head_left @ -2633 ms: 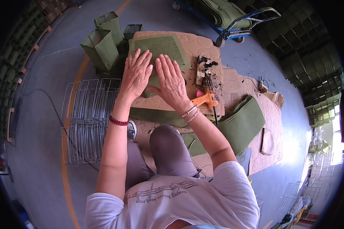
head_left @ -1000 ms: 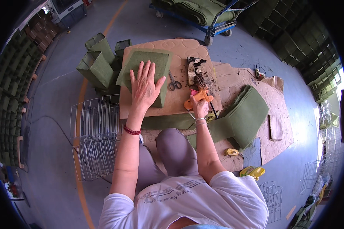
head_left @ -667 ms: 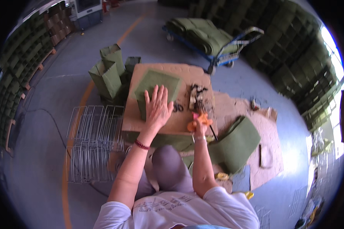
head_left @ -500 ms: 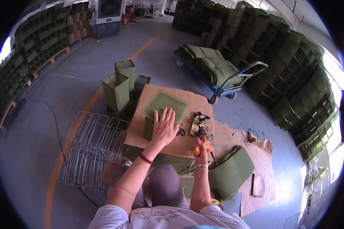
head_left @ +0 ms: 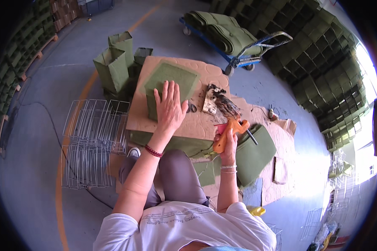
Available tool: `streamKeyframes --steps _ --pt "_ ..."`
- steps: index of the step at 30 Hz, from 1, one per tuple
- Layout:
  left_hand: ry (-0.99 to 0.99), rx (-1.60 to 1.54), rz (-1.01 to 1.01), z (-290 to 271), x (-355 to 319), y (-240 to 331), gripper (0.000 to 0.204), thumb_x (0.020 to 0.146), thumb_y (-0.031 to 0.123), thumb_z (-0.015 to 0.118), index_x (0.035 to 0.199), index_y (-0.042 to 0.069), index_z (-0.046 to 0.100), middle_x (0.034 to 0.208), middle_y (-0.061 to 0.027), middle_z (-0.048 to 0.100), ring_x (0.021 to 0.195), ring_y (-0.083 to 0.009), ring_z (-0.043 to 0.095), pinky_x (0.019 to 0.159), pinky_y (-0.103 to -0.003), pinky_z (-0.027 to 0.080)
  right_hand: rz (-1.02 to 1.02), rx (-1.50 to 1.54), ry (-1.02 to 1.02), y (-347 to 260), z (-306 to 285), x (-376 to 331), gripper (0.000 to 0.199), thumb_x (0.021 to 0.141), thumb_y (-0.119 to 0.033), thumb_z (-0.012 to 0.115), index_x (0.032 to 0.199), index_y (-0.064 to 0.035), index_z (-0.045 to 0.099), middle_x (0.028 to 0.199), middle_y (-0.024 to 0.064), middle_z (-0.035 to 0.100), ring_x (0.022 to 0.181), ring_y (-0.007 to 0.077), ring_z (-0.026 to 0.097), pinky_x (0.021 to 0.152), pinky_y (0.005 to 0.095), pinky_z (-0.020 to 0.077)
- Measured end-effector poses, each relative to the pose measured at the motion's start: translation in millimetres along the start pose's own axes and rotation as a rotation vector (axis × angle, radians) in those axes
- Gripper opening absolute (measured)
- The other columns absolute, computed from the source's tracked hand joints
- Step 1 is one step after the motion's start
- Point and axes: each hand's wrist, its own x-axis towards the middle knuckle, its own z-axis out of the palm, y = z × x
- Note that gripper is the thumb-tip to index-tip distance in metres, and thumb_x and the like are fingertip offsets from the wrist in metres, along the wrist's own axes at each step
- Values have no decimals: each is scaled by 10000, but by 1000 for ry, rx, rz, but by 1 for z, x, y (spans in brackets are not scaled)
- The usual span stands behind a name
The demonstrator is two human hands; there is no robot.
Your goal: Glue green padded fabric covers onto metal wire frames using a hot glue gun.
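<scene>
My left hand [head_left: 170, 108] lies flat with fingers stretched on the top of a green felt box [head_left: 178, 77], which rests on a cardboard-covered work surface [head_left: 140, 119]. My right hand [head_left: 230, 148] is wrapped round the handle of an orange glue gun [head_left: 223, 141]; a dark stick pokes out of it. The gun's front end is hard to make out against a blackened, crusted lump [head_left: 228, 105]. Beside that lies a white, black-smeared pad [head_left: 209, 100]. Black-handled scissors [head_left: 192, 107] sit just right of my left hand, partly hidden by the box and hand.
Wire frames [head_left: 90, 125] are stacked at the left. Open green felt boxes [head_left: 113, 69] stand beyond the work surface. Green felt sheets [head_left: 257, 154] lie at the right on floor cardboard [head_left: 285, 167]. A blue cart [head_left: 234, 60] carries folded felt; stacked green boxes [head_left: 314, 62] line the right.
The view has tilted downward, so the scene sits higher in it. My right hand has turned the glue gun, which shows more fully. My left hand stays flat on the box.
</scene>
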Motion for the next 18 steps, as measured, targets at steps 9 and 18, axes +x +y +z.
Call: streamKeyframes --steps 9,18 --pt "-56 -10 20 3 -8 3 610 869 293 517 1343 -55 354 1417 -176 345 1367 -295 222 1106 -542 134 130 -76 -169 16 21 -23 334 947 -343 489 1026 -19 501 786 112 616 591 178 583 531 294 495" --pt "-69 0 27 0 -7 3 610 870 279 496 1349 -63 335 1412 -182 344 1363 -294 227 1112 -525 132 208 -57 -120 25 32 -8 313 937 -343 513 978 -33 507 727 88 587 559 169 564 509 299 486"
